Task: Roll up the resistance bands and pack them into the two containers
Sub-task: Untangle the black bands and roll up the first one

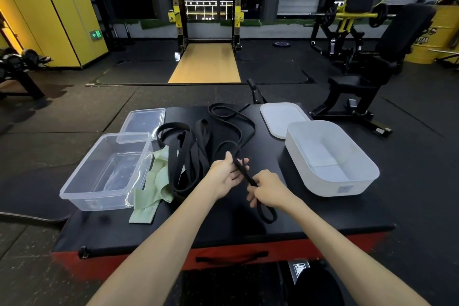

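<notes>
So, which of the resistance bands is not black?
The pale green band, crumpled beside the clear container on the left; all the other bands are black.

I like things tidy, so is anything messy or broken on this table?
Nothing looks broken or spilled. The black bands lie in a loose, tangled heap in the middle, and the green band is crumpled beside the clear box, not rolled yet.

bands (pixel 191 151) lie on the platform (pixel 223 226) between the left container (pixel 96 202) and right container (pixel 310 181), left lid (pixel 144 122) and right lid (pixel 280 117) behind them.
</notes>
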Demonstrator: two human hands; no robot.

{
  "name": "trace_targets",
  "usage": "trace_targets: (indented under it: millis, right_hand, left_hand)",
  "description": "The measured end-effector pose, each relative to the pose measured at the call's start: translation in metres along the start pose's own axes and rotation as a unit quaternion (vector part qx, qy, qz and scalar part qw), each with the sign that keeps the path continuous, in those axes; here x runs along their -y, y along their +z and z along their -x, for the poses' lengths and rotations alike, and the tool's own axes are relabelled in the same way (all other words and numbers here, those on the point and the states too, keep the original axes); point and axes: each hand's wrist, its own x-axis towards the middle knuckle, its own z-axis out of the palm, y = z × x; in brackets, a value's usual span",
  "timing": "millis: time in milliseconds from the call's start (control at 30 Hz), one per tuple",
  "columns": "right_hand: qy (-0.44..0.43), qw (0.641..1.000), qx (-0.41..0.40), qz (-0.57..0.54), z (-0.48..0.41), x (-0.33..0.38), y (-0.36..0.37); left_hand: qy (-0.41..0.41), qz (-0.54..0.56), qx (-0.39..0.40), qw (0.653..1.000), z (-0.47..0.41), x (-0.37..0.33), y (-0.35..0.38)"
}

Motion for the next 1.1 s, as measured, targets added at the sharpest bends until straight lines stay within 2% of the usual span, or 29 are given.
trace_targets:
  millis: [133, 333, 467, 633, 733, 833, 967, 1100]
  right_hand:
    - [0.006, 1.0, 0.013, 0.008, 0.006, -0.006, 0.012]
    - [-0.001, 0.998, 0.027, 0.051, 0.0, -0.009, 0.02]
    - [0.003, 0.999, 0.039, -0.017, -0.001, -0.005, 0.016]
    - [-0.005, 0.987, 0.03, -0.159, -0.006, -0.004, 0.014]
    - [-0.001, 0.987, 0.012, -0.16, -0.007, -0.008, 0.013]
    - [0.011, 0.986, 0.067, -0.15, -0.004, -0.012, 0.01]
    - [0.02, 0.969, 0.158, -0.188, -0.007, -0.013, 0.001]
    - [0.031, 0.901, 0.263, -0.343, -0.014, -0.011, -0.021]
  left_hand:
    - [-0.011, -0.02, -0.018, 1.0, 0.0, 0.014, -0.006]
    - [0.018, -0.097, 0.018, 0.995, -0.002, 0.023, -0.006]
    - [-0.002, -0.117, -0.002, 0.993, -0.003, 0.017, -0.001]
    - [0.002, -0.171, 0.054, 0.984, 0.001, 0.016, -0.002]
    - [-0.011, -0.099, 0.081, 0.992, 0.003, 0.01, -0.001]
    - [-0.014, -0.008, 0.08, 0.997, 0.001, 0.007, 0.003]
    - [0.015, -0.052, 0.027, 0.998, -0.001, 0.007, 0.018]
    - [0.012, -0.051, 0.056, 0.997, -0.002, -0.008, 0.019]
